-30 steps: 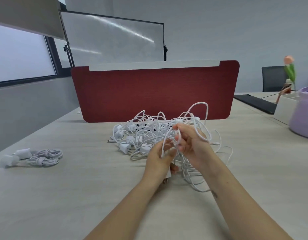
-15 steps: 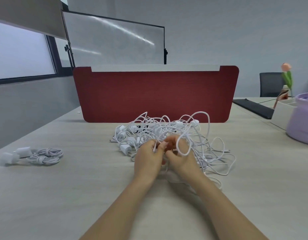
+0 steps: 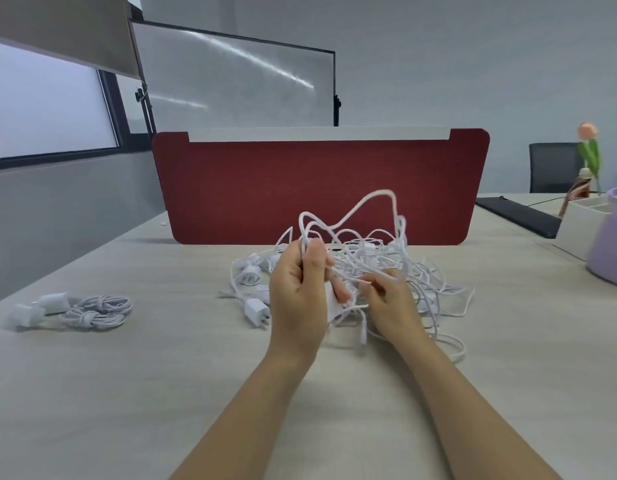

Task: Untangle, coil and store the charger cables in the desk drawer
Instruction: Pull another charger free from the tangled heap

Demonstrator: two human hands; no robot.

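Charger cables [image 3: 372,261] lie mostly tangled, left hand [image 3: 296,289] and right hand [image 3: 391,303] each gripping strands, while two coiled sets [image 3: 92,310] wait unstored, well left.

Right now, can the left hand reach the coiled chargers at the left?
Probably yes: only bare desk lies between the coiled chargers and the left hand, which grips a tangle strand.

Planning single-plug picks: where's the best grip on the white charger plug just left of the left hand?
Set the grip across the long sides of the white boxy charger plug, coming from above-left. It lies flat on the pale desk, prongs pointing near-right, cable leaving its far end toward the white cable tangle; the left hand crowds its right side.
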